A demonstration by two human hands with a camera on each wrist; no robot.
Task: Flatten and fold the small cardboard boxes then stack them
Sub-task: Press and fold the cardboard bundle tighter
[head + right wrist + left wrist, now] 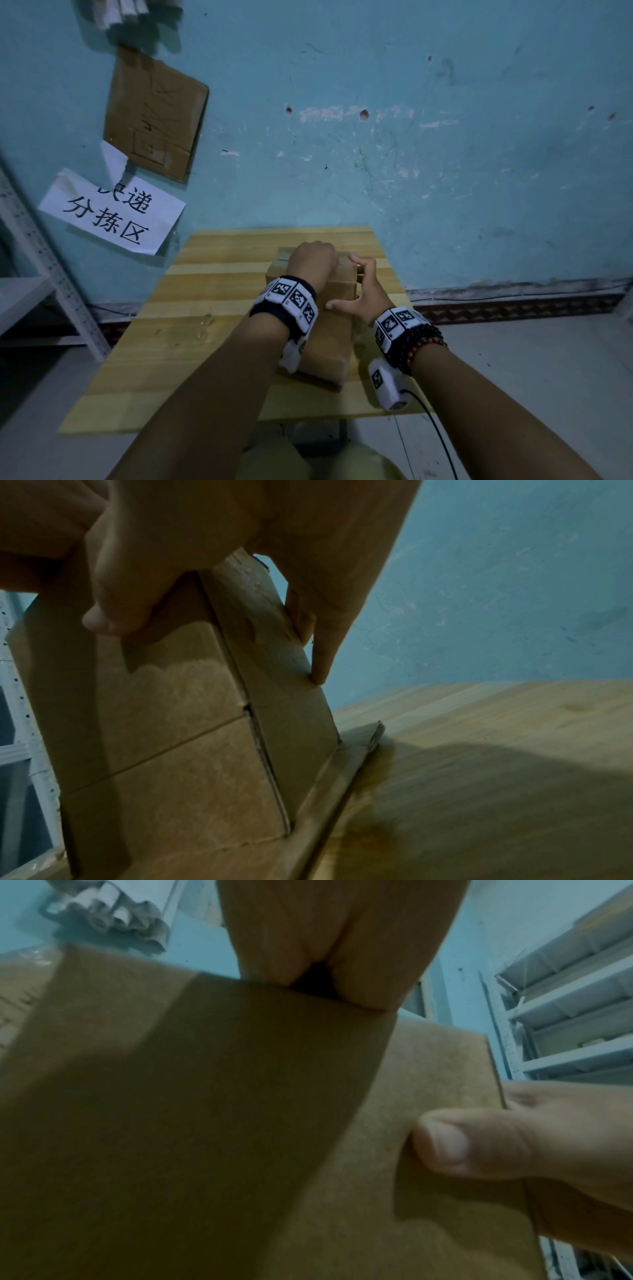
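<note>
A brown cardboard box (344, 281) stands mid-table on the wooden table (205, 301), on top of flat cardboard (325, 359) that reaches toward me. My left hand (311, 260) lies on the box top, its fingers (325, 961) curled over the far edge. My right hand (363, 291) is splayed at the box's right corner. Its thumb (462, 1145) presses on the top face, and its straight fingers (322, 656) lie along the side panel (274, 656). The flat cardboard's edge (363, 750) sticks out under the box.
The table's far edge meets a blue wall. A cardboard sheet (154, 113) and a paper sign (113, 212) hang on that wall at left. White metal shelving (41, 274) stands left of the table. Clear scraps (205, 325) lie on the table's left half. A black cable (438, 431) trails from my right wrist.
</note>
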